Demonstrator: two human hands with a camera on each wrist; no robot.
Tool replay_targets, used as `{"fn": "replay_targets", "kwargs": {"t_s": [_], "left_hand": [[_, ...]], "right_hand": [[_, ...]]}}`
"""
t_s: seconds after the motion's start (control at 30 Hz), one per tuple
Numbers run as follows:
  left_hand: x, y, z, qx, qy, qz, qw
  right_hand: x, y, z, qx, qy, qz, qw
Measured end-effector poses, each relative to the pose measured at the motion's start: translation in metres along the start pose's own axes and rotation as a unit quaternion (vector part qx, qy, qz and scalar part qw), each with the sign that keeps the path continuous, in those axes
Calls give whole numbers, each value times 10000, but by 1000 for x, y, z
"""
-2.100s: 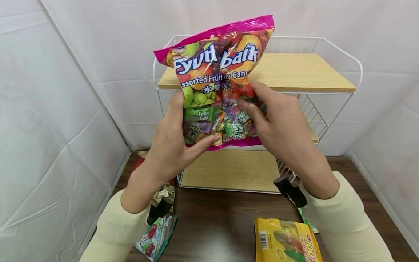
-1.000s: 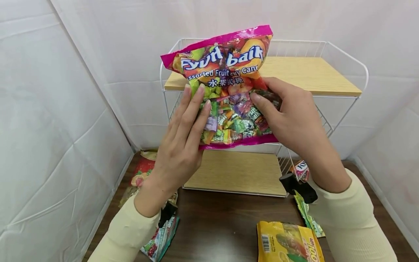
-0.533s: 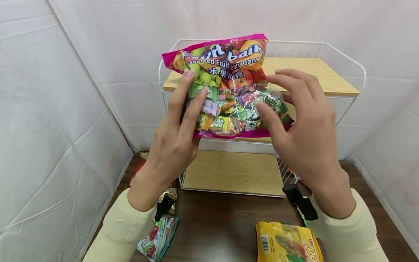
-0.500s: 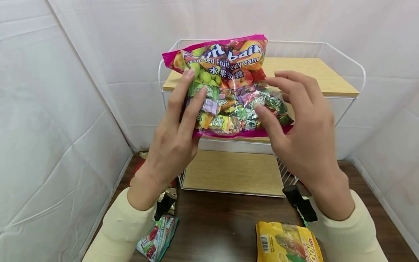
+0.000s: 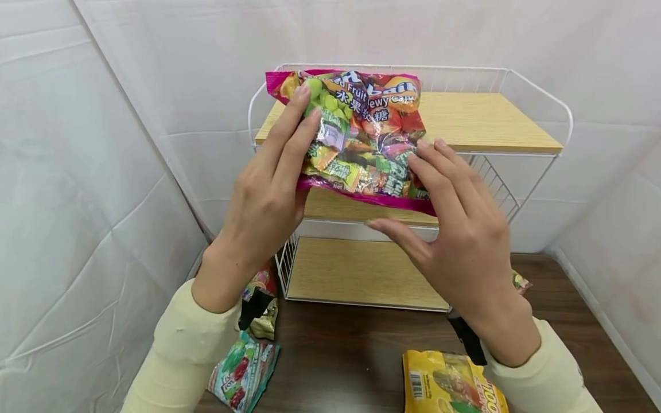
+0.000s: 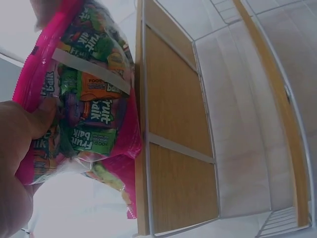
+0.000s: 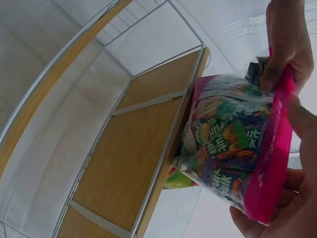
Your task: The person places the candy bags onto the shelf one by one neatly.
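Observation:
A pink-edged bag of fruit chewy candy [image 5: 366,143] is held tilted at the front edge of the white wire shelf's top board [image 5: 480,120]. My left hand [image 5: 263,189] grips its left side, fingers over the printed front; in the left wrist view the thumb [image 6: 42,119] presses the underside of the bag [image 6: 94,99]. My right hand [image 5: 465,241] has its fairly straight fingers against the bag's right front, with the thumb spread away below the lower pink edge. Whether the bag touches the board is unclear.
Below are a middle board [image 5: 356,207] and a bottom board [image 5: 361,269]. On the dark table lie a yellow mango bag [image 5: 449,381], a teal candy bag [image 5: 245,370], a red and gold bag [image 5: 265,318] and a green packet [image 5: 520,282]. White cloth walls [image 5: 103,172] surround everything.
The bag has come down and its top has tipped back toward the shelf. My right hand's thumb has left the bag's front and moved below its lower edge; the fingers now lie on the front.

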State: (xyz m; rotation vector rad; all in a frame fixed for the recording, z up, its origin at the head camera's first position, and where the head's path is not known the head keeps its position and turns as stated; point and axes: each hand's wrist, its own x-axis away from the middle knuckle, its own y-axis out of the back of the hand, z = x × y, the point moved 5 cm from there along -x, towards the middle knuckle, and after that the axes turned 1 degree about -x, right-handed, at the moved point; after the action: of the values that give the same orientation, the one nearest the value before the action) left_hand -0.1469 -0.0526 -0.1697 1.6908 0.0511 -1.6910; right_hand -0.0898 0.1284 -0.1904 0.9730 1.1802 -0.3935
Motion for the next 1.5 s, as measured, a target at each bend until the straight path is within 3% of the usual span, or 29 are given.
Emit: {"fn": "replay_targets", "kwargs": {"t_s": [0.37, 0.67, 0.97, 1.2, 1.5], "left_hand": [[-14, -1, 5, -120, -17, -112, 9999], [-23, 2, 15, 439, -2, -639, 9970], [-35, 6, 24, 246, 31, -627, 9977], [-36, 7, 28, -229, 31, -625, 9978], [-43, 6, 31, -445, 135, -174, 9988]], "right_hand": [[-7, 0, -5, 285, 26, -42, 9996], [-18, 4, -11, 314, -36, -337, 9989], [-34, 7, -14, 374, 71, -372, 9986], [-52, 7, -20, 554, 253, 145, 9980], [-56, 4, -25, 604, 254, 196, 9977]]}}
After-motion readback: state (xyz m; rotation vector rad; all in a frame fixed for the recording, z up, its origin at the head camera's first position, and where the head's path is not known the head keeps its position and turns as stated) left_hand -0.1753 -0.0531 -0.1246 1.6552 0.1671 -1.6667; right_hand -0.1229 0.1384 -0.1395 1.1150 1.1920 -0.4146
